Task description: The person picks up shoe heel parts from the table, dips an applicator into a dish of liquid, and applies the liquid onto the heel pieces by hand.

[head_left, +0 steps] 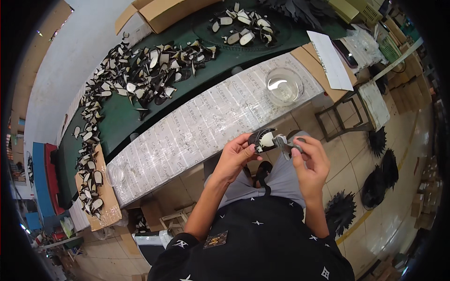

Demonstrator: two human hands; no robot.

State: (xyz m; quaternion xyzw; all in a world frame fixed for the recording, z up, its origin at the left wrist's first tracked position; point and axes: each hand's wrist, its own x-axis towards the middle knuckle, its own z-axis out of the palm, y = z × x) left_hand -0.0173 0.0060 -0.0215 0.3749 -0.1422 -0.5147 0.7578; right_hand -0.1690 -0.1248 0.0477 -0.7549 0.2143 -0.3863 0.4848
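In front of my lap, my left hand [239, 158] grips a small black curved piece [256, 140] with a cream inner face, which looks like a covered shoe heel. My thumb and fingers pinch its near end. My right hand [311, 161] is closed on the dark green handles of pincers [282, 142]. Their metal head reaches to the right end of the black piece and seems to touch it. The jaws' exact bite is too small to tell. Many similar black-and-cream pieces [150, 70] lie heaped on the green table [123, 112].
A long ledge wrapped in printed paper and clear film [201, 119] runs before me. It bears a clear round bowl [285, 86] and a small clear dish [116, 175]. More pieces [245, 28] lie at the back. Black feathery bundles [373, 187] and a metal-framed stool [344, 114] stand at right.
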